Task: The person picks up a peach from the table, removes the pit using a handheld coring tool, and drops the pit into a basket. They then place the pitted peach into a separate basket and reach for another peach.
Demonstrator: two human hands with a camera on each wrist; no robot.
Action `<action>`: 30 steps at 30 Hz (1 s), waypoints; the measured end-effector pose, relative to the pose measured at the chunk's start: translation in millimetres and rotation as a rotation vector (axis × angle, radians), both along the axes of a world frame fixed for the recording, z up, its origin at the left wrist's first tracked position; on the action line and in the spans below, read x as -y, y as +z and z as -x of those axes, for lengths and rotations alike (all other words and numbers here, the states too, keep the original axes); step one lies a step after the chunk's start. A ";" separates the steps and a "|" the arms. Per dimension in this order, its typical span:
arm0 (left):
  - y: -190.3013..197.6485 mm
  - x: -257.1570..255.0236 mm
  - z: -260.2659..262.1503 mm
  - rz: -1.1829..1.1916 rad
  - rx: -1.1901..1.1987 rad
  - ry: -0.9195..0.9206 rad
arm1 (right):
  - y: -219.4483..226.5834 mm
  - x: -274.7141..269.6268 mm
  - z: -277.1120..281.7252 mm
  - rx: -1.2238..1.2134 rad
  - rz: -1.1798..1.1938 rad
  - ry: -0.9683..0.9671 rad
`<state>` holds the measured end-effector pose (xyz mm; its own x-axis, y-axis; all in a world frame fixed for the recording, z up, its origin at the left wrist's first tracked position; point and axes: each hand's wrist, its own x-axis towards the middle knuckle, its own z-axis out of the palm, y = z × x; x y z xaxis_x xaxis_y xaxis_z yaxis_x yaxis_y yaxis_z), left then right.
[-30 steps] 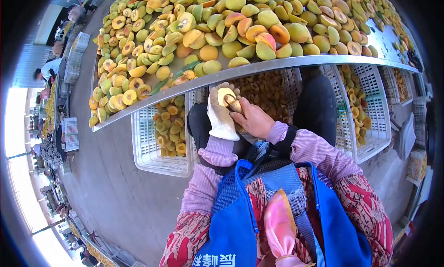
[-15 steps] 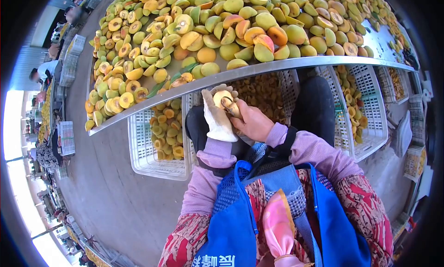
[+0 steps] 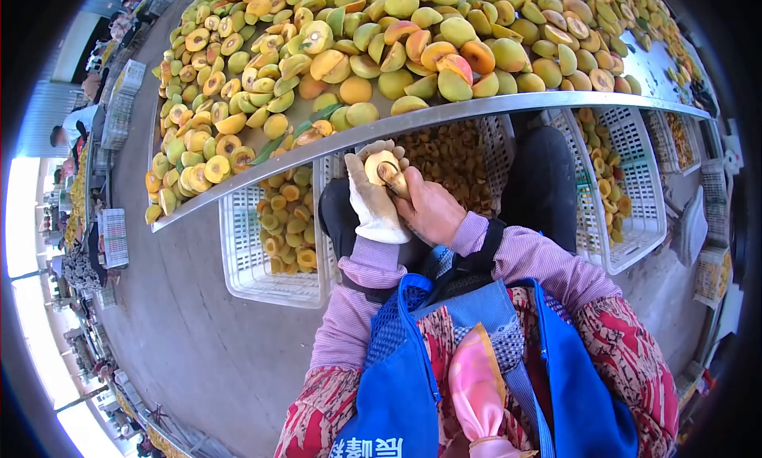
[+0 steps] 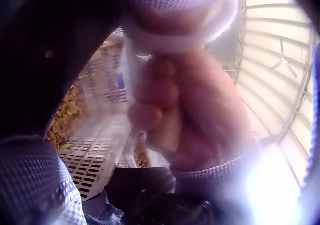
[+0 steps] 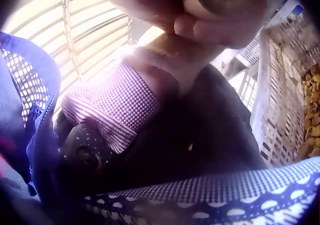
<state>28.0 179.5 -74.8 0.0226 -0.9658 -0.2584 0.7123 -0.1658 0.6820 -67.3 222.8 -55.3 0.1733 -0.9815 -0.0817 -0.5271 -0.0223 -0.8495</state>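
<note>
In the head view the gloved left hand (image 3: 373,200) cups a pale-fleshed fruit half (image 3: 379,166), cut face up. The bare right hand (image 3: 432,208) grips the thick handle of a small tool (image 3: 401,185), whose curved loop lies at the pit in the middle of the fruit. The hands are together just below the table's metal edge (image 3: 444,111). In the left wrist view the right hand (image 4: 200,105) shows with curled fingers, blurred. The right wrist view shows the right hand (image 5: 225,15) dark and close; the fruit's cut face cannot be made out there.
Halved fruit (image 3: 341,61) is heaped across the table, with a few leaves among it. Under the edge stand white crates (image 3: 274,287) of fruit at left and right, and another between the knees. Other people and crates line the far left.
Both hands have shifted slightly left in the head view since the earliest frame, along with the table. The right hand and tool have turned a little against the fruit.
</note>
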 end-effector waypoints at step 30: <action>36.3 -16.7 18.8 -0.109 -0.220 -0.280 | -1.0 -13.1 72.3 1.432 -1.104 0.690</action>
<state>9.2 196.2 -38.5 -0.3065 -0.8931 -0.3294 0.7564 -0.4386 0.4853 -139.6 235.9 -56.3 0.9374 -0.3479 0.0112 0.3288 0.8743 -0.3572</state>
